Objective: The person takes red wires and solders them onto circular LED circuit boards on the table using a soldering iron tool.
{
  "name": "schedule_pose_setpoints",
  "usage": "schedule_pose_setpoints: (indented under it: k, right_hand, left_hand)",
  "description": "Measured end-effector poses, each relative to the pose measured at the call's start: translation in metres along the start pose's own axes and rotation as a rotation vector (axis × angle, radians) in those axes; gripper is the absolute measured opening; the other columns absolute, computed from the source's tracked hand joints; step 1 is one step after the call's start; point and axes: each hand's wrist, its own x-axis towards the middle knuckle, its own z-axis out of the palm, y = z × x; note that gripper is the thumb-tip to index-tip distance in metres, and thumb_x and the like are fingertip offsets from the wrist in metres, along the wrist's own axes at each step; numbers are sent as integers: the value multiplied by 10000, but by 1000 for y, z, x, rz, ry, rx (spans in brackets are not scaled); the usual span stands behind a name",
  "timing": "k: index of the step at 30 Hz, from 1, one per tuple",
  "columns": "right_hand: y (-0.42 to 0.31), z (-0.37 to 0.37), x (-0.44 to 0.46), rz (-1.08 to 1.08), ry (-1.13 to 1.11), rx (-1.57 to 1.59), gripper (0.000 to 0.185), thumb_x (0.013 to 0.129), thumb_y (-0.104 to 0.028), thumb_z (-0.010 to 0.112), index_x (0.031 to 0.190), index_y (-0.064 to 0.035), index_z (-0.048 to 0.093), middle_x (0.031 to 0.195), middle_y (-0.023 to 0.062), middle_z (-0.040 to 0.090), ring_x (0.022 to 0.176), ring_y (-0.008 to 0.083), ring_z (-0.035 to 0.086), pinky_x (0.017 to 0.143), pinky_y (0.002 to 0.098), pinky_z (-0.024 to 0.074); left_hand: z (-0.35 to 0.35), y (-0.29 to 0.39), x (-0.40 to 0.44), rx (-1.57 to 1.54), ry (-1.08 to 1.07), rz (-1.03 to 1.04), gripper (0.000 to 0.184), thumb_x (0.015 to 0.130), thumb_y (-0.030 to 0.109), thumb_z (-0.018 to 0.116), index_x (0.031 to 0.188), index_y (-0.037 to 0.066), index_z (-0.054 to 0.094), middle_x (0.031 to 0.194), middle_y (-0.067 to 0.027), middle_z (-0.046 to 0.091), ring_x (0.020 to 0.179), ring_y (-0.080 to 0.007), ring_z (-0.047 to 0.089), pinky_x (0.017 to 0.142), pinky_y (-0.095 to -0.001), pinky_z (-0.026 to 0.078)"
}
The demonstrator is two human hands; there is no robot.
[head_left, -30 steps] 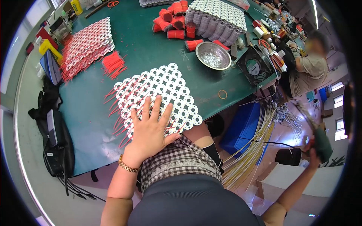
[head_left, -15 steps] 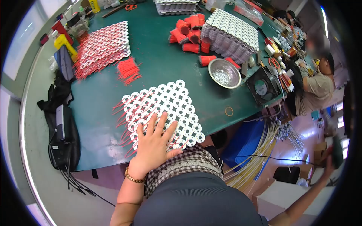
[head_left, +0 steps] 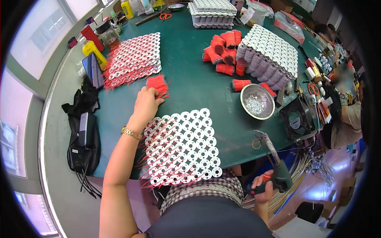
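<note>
My left hand (head_left: 147, 104) reaches to the near edge of a small bundle of short red wires (head_left: 158, 84), its fingers curled together on the wire ends. How many wires they pinch is hidden. My right hand (head_left: 263, 188) is wrapped round the handle of a dark green soldering gun (head_left: 283, 176). The gun's tip points up and away, over the table's front edge. Between my hands lies a sheet of joined white round discs with dark centre holes (head_left: 194, 137). Red wires lie slantwise across its left part, their ends hanging past the left edge.
Stacked wired disc sheets (head_left: 135, 57) stand at the back left, a plain disc stack (head_left: 272, 49) at the back right. Red wire bundles (head_left: 224, 47), a metal bowl (head_left: 258, 116) of small bits and a black fan (head_left: 295, 119) are also on the green table (head_left: 190, 79). A co-worker sits right.
My left hand has moved from the disc sheet up to the red wires. My right hand has brought the soldering gun in from the far right. The view has shifted.
</note>
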Motion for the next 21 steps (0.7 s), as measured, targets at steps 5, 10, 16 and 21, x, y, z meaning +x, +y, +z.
schedule_pose_setpoints:
  k: [5,10,16,21]
  right_hand:
    - [6,17,10,85,-150,56,426,931,-277,575,1210,16,442,847,107,527,629,187,541,535,308,513]
    - [-4,38,23,58,-159,48,374,953,-239,543,1215,12,450,920,92,531,655,169,547,533,310,519]
    - [2,77,28,122,187,176,348,964,-232,529,1190,28,482,819,108,541,662,170,554,521,307,519]
    - [-6,122,45,193,209,156,332,975,-270,512,1198,-24,501,719,98,533,546,176,534,546,297,493]
  left_hand:
    - [11,-10,-2,-5,-111,71,192,878,164,680,932,-6,609,1036,-184,568,960,-361,550,809,-466,484]
    - [20,-8,-11,73,7,181,171,890,112,636,923,-35,556,992,-202,532,917,-376,528,782,-470,483]
    - [22,-17,-11,73,64,317,200,864,103,644,909,-38,510,971,-207,501,902,-373,527,736,-460,499]
    - [19,-20,-11,-74,51,244,163,881,62,619,924,-37,497,983,-219,487,901,-398,526,746,-470,490]
